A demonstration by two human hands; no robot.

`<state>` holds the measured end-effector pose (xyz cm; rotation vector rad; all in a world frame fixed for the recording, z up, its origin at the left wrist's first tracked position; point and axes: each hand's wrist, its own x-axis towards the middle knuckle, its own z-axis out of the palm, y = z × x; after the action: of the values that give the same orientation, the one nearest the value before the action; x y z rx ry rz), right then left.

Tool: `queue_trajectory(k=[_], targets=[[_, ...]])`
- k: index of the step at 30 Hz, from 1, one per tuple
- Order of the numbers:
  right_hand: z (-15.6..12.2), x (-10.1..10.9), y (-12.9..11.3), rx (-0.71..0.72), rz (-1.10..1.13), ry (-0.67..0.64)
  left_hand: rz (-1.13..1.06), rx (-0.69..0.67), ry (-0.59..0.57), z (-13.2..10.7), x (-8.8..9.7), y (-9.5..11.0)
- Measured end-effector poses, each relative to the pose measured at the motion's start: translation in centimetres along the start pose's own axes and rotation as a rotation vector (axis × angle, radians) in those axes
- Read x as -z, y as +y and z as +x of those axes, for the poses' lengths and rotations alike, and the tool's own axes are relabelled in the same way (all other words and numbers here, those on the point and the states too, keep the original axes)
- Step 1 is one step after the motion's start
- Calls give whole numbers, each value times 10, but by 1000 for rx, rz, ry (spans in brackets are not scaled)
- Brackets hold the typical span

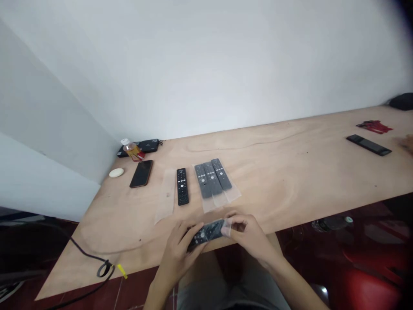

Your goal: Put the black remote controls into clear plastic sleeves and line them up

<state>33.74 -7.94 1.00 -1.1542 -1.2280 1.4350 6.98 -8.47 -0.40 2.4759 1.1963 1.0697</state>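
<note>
Hands both closed, working at the table's near edge. Left hand (177,252) wraps one end of a dark remote (206,234), its fingers curled across the face. Right hand (247,232) pinches the other end, where clear film (227,227) shows at the fingertips. How far the film covers the remote: cannot tell, as the fingers hide it. Remote held just above the near edge of the plywood table (274,172).

Ahead lie three grey remotes (213,178), side by side and touching, on clear sleeves (227,197). A black remote (182,186) lies apart, beside a flat sleeve (166,196). Further left: phone (141,173), bottle (130,149). At the far right edge, a blurred hand (405,144), apparently another person's, near a long black device (368,145).

Risks noted: film looks slick, so a loose pinch could let the remote slip and drop past the edge. A hard tug on the film could tear it, or jerk the remote into the grey group and knock it askew. Cable (92,257) at lower left lies across the table corner; a swinging forearm could snag it.
</note>
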Motion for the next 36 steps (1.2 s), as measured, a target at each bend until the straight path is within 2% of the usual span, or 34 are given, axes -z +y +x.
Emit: queue_trajectory(k=[5,9,12,15,18,22,27,32,36], targets=[[-5,10,0,-15,54,15,-40,58,-54,-3,4,-3],[-15,33,6,-61,52,124,-55,127,-101,-18,11,-15],[-24,53,10,-104,-11,194,-13,191,-165,-32,24,-25],[-34,69,11,-53,-138,214,34,230,-210,-47,40,-34],[-42,76,13,-31,-245,249,50,262,-181,-60,55,-43],[-47,60,13,-63,-275,206,76,311,-130,-74,72,-57],[-38,16,8,81,-418,131,59,321,-132,-72,83,-68],[-12,-22,-1,290,-652,-2,57,294,-131,-70,82,-71],[16,-43,-6,315,-917,-44,89,295,-128,-72,81,-69]])
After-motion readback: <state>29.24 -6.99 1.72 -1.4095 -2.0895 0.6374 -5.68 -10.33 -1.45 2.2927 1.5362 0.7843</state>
